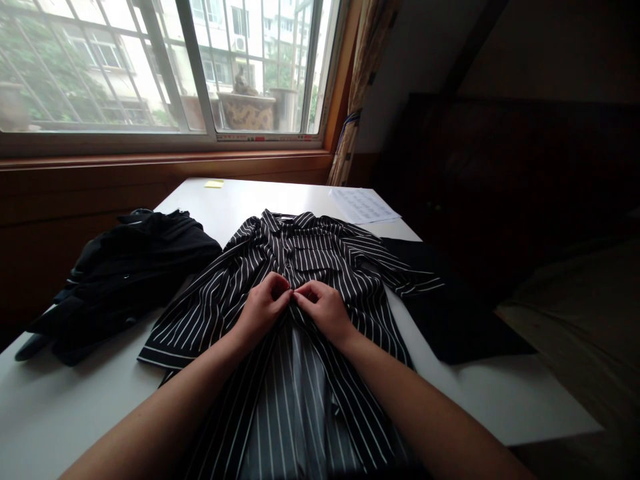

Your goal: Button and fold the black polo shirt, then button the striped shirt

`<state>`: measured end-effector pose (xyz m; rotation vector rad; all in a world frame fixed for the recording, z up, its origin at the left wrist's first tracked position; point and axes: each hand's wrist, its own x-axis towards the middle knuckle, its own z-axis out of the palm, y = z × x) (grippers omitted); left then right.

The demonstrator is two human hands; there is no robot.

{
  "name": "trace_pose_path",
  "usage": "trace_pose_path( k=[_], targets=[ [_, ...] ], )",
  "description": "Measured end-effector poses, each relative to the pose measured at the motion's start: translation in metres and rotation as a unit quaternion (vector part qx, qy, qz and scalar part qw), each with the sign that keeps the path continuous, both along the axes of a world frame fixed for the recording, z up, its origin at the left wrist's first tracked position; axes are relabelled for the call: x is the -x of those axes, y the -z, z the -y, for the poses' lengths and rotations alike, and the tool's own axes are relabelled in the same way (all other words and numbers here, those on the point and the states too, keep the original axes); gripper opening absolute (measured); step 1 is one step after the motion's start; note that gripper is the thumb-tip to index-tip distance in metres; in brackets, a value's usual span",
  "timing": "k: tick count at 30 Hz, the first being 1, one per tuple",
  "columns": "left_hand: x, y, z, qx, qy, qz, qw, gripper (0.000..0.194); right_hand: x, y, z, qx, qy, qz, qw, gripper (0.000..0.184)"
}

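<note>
A black shirt with white stripes [320, 260] lies face up on the white table, its collar toward the window. Over the middle of its front, my left hand [265, 303] pinches the edge of the front opening. My right hand [323, 307] pinches the fabric just beside it, and the fingertips of both hands almost meet. Above the hands the front is closed; below them it hangs apart, showing the greyer inner side. Whether a button sits between my fingers is hidden.
Dark folded clothes [125, 280] are heaped on the left of the white table [45, 413]. At right lies a flat black cloth [450, 320]. Printed sheets [364, 205] and a yellow sticky note [214, 183] rest toward the far edge, below the window [150, 67].
</note>
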<state>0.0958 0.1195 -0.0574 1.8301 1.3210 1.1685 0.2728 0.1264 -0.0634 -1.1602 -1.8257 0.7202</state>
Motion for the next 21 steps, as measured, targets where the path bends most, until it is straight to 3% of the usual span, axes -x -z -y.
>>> trace_pose_path(
  k=[8, 21],
  targets=[
    [-0.0021, -0.0039, 0.0008, -0.002, -0.005, -0.002, 1.0, 0.006, -0.0003, 0.0002, -0.0013, 0.008, 0.007, -0.003, 1.0, 0.01],
    [-0.0017, -0.0011, -0.0013, 0.019, 0.001, 0.03, 0.999, 0.004, -0.0015, 0.0002, -0.0035, 0.135, -0.007, -0.111, 0.985, 0.024]
  ],
)
